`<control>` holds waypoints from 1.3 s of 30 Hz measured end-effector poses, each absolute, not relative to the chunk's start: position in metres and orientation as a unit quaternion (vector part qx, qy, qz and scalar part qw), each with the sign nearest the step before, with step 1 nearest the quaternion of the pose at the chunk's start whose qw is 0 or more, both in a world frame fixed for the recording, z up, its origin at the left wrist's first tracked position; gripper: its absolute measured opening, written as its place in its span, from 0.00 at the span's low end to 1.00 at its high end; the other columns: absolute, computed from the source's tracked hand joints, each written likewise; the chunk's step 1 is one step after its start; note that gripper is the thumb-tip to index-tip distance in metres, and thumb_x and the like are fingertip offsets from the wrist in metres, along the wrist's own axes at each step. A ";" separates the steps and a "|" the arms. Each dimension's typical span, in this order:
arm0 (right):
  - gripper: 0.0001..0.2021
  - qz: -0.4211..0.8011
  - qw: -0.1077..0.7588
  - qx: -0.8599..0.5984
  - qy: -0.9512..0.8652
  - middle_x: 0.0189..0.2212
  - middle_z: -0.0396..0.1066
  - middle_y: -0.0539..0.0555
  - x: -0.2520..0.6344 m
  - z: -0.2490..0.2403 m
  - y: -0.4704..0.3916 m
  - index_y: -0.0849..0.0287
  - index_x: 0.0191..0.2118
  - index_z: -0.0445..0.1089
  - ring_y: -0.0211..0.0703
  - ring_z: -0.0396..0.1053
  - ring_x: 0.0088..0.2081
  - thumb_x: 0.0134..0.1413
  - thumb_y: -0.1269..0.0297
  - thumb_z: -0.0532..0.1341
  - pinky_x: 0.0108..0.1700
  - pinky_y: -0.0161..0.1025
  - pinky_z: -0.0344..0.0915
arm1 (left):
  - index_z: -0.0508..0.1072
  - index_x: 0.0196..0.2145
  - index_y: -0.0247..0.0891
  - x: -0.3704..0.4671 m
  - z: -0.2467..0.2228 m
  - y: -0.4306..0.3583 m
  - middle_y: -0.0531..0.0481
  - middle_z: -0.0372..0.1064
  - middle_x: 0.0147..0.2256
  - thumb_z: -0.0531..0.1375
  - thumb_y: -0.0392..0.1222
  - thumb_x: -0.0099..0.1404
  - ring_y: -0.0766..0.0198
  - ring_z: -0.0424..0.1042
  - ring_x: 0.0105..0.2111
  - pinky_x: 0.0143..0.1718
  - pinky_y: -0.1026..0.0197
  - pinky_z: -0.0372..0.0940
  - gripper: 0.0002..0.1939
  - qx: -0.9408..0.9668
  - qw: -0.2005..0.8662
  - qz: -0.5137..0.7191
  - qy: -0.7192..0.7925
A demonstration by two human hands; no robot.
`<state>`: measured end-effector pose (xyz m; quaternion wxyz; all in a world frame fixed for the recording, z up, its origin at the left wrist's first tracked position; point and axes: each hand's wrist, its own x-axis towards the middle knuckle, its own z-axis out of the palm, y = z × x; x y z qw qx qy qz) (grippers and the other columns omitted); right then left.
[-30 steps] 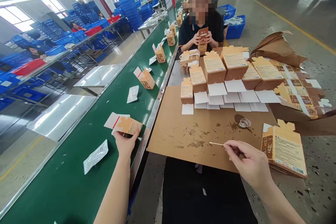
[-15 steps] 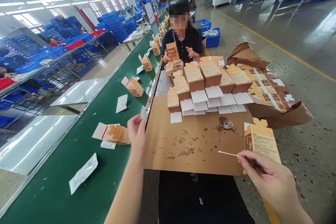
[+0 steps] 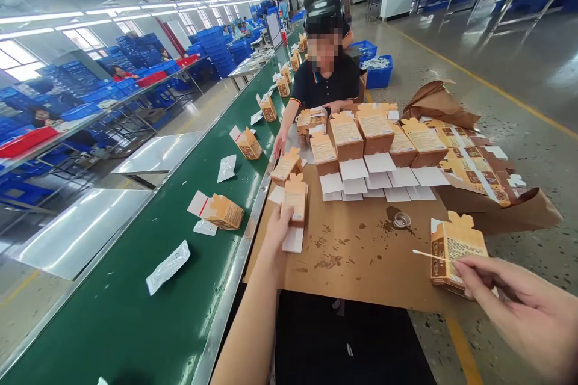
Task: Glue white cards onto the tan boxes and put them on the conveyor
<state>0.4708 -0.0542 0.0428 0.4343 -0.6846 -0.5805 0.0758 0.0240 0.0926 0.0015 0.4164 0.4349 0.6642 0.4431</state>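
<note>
My left hand (image 3: 279,225) has its fingers on a small brown-and-tan carton (image 3: 296,195) at the left of the cardboard-covered table, gripping its near left side. A white flap (image 3: 293,240) sticks out from under that carton. Between the thumb and fingers of my right hand (image 3: 492,283) is a cotton swab (image 3: 427,254), its white tip pointing left. Behind the swab, at the table's right edge, stands another carton (image 3: 458,246). A small clear dish (image 3: 401,220) sits on the cardboard amid wet spots.
Stacked cartons (image 3: 377,132) with white flaps fill the table's far side. A green conveyor belt (image 3: 135,331) on the left carries cartons (image 3: 223,212) and white packets (image 3: 168,267). Across the table, a co-worker's hand (image 3: 280,143) reaches beside a tilted carton (image 3: 286,165).
My left hand has moved from the belt's edge to a carton on the table. The co-worker has lowered the held carton and now reaches toward the belt. The swab stays in my right hand.
</note>
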 end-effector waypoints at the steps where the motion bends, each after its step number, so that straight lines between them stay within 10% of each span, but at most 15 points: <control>1: 0.11 0.072 0.422 -0.673 -0.603 0.33 0.91 0.55 0.472 0.046 -0.044 0.36 0.38 0.92 0.56 0.87 0.31 0.69 0.41 0.75 0.39 0.51 0.89 | 0.86 0.64 0.40 0.020 0.001 0.068 0.28 0.86 0.68 0.76 0.71 0.66 0.31 0.85 0.70 0.70 0.36 0.78 0.40 0.410 0.441 0.456 0.655; 18: 0.15 0.127 0.211 -0.635 -0.732 0.30 0.87 0.55 0.457 0.048 0.076 0.49 0.28 0.78 0.51 0.81 0.32 0.69 0.63 0.63 0.37 0.44 0.70 | 0.77 0.59 0.44 0.045 -0.007 0.030 0.36 0.88 0.60 0.93 0.62 0.45 0.38 0.89 0.63 0.68 0.36 0.82 0.51 0.367 0.559 0.482 0.566; 25: 0.14 0.198 0.356 -0.574 -0.711 0.37 0.91 0.55 0.408 0.053 0.017 0.49 0.44 0.89 0.51 0.86 0.36 0.79 0.56 0.64 0.41 0.46 0.83 | 0.76 0.56 0.45 0.045 -0.005 0.031 0.36 0.89 0.60 0.94 0.63 0.43 0.36 0.89 0.64 0.68 0.35 0.83 0.51 0.351 0.564 0.473 0.579; 39: 0.16 0.282 0.352 -0.511 -0.732 0.31 0.85 0.52 0.327 -0.003 0.004 0.49 0.37 0.83 0.47 0.81 0.32 0.81 0.62 0.63 0.38 0.41 0.80 | 0.71 0.60 0.49 0.052 -0.001 0.020 0.41 0.85 0.58 0.90 0.55 0.49 0.40 0.89 0.61 0.66 0.37 0.83 0.49 0.408 0.533 0.466 0.576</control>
